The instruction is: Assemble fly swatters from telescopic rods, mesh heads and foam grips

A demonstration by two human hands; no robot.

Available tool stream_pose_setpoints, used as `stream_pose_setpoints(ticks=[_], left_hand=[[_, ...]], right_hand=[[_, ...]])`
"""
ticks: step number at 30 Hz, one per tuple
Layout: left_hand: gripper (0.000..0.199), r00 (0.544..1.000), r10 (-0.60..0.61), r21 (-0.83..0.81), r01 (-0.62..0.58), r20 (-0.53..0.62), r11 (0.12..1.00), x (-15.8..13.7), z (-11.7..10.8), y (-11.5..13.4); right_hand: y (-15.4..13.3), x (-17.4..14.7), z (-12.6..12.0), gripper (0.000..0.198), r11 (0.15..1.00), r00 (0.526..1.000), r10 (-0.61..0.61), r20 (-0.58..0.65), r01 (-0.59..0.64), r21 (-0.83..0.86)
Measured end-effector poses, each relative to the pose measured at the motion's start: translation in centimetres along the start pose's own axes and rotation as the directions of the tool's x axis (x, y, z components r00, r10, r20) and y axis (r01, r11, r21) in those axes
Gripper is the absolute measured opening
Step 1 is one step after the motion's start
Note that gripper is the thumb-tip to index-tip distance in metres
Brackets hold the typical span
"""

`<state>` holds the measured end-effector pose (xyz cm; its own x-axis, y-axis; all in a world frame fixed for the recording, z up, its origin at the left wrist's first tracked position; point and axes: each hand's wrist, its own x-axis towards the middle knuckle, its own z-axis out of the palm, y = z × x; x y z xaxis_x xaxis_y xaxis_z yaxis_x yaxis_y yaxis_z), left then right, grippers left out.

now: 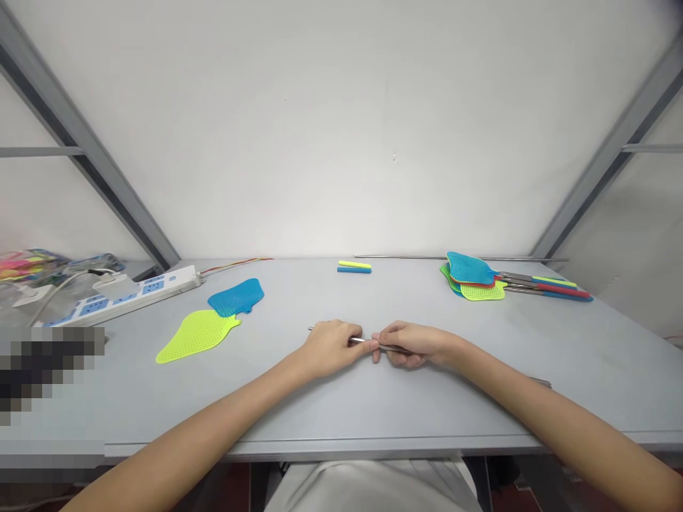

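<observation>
A thin silver metal rod (358, 340) lies across both hands, just above the grey table (320, 416). My left hand (331, 348) is closed round its left part, and a short tip pokes out past the knuckles. My right hand (413, 344) pinches the rod close by, its thumb almost meeting the left thumb. Fingers hide much of the rod. To the left lie a yellow mesh fly swatter head (198, 337) and a blue swatter head (235, 297), both without handles. A yellow tube grip (355, 264) and a blue tube grip (354, 270) rest side by side behind my hands.
Several fly swatters (472, 270) with metal shafts are stacked at the back right. Long thin rods (410, 257) lie along the wall. A metal piece (541, 382) shows beside my right forearm. A white power strip (133, 299) with plugs sits at the left.
</observation>
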<state>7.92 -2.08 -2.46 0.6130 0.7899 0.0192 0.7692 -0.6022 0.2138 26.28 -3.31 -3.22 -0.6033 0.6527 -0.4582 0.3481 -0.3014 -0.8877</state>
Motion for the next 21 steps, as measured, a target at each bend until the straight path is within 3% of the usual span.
stream_pose_setpoints(ticks=[21], left_hand=[[0.055, 0.999, 0.044, 0.016, -0.044, -0.003, 0.999, 0.20, 0.18, -0.53]], right_hand=[[-0.19, -0.03, 0.04, 0.030, 1.000, 1.000, 0.003, -0.009, -0.003, -0.016]])
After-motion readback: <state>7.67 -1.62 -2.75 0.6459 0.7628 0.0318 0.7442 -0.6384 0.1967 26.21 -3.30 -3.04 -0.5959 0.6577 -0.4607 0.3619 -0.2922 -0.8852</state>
